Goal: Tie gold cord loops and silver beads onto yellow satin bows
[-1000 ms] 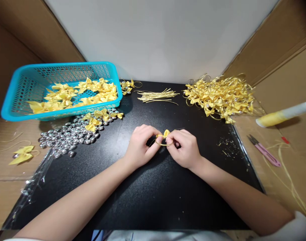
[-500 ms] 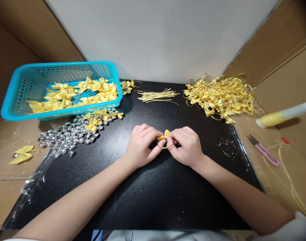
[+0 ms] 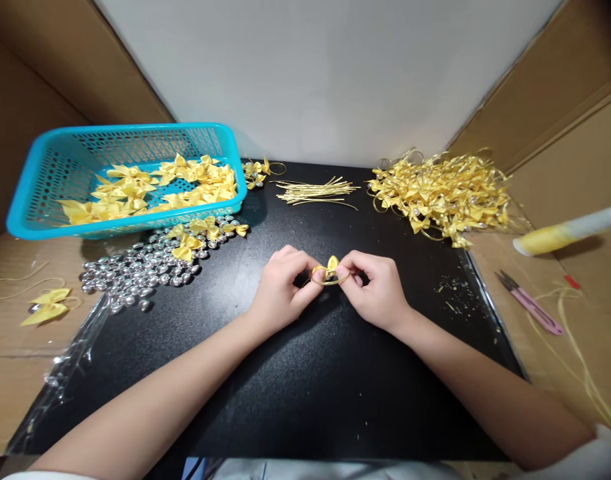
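Observation:
Near the middle of the black table, my left hand [image 3: 285, 283] pinches the left side of a small yellow ribbon bow [image 3: 332, 265] with a gold cord loop. My right hand [image 3: 374, 285] has thumb and index finger closed on the right side of the same piece. The bow stands up between the fingertips, and the loop [image 3: 330, 283] curves below it toward me. Part of the bow is hidden by the fingers. Beyond the hands lies a bundle of gold cord pieces [image 3: 316, 191].
At the back left, a blue basket [image 3: 120, 230] holds yellow bows, with silver beads [image 3: 145, 270] before it. A heap of looped bows [image 3: 440, 190] lies back right. Pink-handled snips [image 3: 535, 310] and a yellow-white roll [image 3: 565, 232] are far right.
My fingertips have moved slightly apart along the loop, and more of the bow and cord shows between them. The surroundings have shifted slightly right in view.

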`<action>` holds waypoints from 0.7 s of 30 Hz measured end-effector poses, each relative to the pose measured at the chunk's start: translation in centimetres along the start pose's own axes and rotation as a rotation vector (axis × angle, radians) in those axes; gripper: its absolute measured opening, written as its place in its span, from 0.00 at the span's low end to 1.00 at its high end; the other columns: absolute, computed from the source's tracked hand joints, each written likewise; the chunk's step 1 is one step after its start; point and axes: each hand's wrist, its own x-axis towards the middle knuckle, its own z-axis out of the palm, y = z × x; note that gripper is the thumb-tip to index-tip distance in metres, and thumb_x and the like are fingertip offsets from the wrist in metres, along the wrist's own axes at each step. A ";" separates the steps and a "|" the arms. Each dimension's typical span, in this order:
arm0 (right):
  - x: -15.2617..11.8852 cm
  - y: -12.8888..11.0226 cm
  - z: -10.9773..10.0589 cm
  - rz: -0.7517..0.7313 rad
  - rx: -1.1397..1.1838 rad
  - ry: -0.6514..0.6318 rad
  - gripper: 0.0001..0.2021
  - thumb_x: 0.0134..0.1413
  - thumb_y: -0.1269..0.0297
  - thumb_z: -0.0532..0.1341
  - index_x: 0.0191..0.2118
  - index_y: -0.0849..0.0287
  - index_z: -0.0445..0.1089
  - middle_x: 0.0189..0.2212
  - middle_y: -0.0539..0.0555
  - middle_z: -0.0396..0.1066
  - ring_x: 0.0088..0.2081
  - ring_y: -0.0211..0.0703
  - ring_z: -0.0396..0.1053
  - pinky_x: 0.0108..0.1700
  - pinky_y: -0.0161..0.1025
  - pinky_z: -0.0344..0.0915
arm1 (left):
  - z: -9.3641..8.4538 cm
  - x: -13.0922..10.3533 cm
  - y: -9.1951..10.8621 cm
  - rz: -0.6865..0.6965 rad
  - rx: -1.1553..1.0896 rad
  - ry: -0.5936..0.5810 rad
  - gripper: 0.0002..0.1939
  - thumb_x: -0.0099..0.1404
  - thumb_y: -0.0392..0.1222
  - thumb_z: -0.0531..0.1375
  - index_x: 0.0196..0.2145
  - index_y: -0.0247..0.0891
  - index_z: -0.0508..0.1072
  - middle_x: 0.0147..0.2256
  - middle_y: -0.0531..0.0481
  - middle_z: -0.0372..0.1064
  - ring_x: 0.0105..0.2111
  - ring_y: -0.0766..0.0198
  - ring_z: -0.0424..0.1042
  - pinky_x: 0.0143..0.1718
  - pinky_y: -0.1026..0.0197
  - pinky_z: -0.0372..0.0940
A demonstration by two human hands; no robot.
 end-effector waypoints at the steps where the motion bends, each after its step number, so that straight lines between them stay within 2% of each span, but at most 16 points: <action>1: 0.0 0.0 0.0 0.021 0.026 -0.008 0.10 0.54 0.69 0.58 0.22 0.58 0.64 0.15 0.44 0.59 0.17 0.32 0.56 0.23 0.32 0.54 | 0.0 0.0 0.0 -0.010 -0.023 0.001 0.09 0.64 0.39 0.58 0.26 0.38 0.69 0.24 0.52 0.71 0.28 0.63 0.66 0.32 0.59 0.61; 6: 0.3 0.2 -0.1 0.154 0.168 -0.079 0.10 0.54 0.68 0.57 0.22 0.59 0.66 0.17 0.46 0.63 0.20 0.33 0.59 0.25 0.32 0.57 | -0.2 0.2 -0.3 -0.115 -0.223 -0.059 0.12 0.67 0.38 0.54 0.26 0.37 0.71 0.24 0.52 0.70 0.26 0.65 0.66 0.30 0.62 0.61; 13: 0.4 0.0 -0.4 0.254 0.289 -0.132 0.14 0.57 0.64 0.56 0.20 0.59 0.63 0.16 0.45 0.59 0.20 0.33 0.56 0.25 0.33 0.54 | -0.1 0.1 -0.3 -0.233 -0.300 -0.081 0.17 0.68 0.42 0.51 0.23 0.37 0.67 0.22 0.54 0.64 0.25 0.66 0.63 0.30 0.62 0.59; 16: 0.3 0.0 -0.3 0.281 0.283 -0.148 0.15 0.58 0.62 0.56 0.20 0.59 0.64 0.16 0.46 0.60 0.21 0.33 0.57 0.25 0.33 0.53 | -0.2 0.0 -0.2 -0.224 -0.328 -0.111 0.18 0.69 0.44 0.51 0.23 0.37 0.67 0.22 0.54 0.64 0.26 0.65 0.64 0.31 0.62 0.58; 21: 0.3 -0.1 -0.1 0.292 0.313 -0.167 0.11 0.54 0.65 0.57 0.22 0.59 0.66 0.16 0.46 0.61 0.21 0.33 0.57 0.26 0.33 0.53 | -0.5 -0.1 0.0 -0.170 -0.311 -0.184 0.14 0.66 0.46 0.55 0.26 0.36 0.70 0.25 0.52 0.68 0.28 0.64 0.65 0.33 0.61 0.58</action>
